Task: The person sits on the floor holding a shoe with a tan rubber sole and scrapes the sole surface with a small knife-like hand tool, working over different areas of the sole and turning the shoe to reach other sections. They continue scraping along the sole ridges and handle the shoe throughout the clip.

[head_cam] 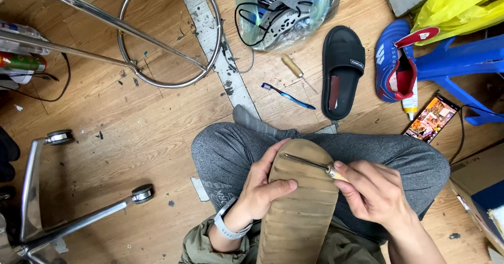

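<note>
A tan, ribbed shoe sole (pixel 302 206) lies bottom-up across my lap, toe pointing away. My left hand (pixel 261 187) grips its left edge, thumb pressed over the ribs. My right hand (pixel 375 193) holds an awl (pixel 310 163) by its pale wooden handle. The thin metal shaft lies across the toe end of the sole, its tip near the upper left edge. A grey watch sits on my left wrist. My legs are in grey trousers.
On the wooden floor ahead lie a blue toothbrush (pixel 287 96), a second wooden-handled awl (pixel 293 67), a black slide sandal (pixel 341 70), a blue sports shoe (pixel 395 62), a glue bottle (pixel 410 102) and a lit phone (pixel 431 118). A chrome stool base (pixel 168 33) and a chair caster (pixel 142 193) stand left.
</note>
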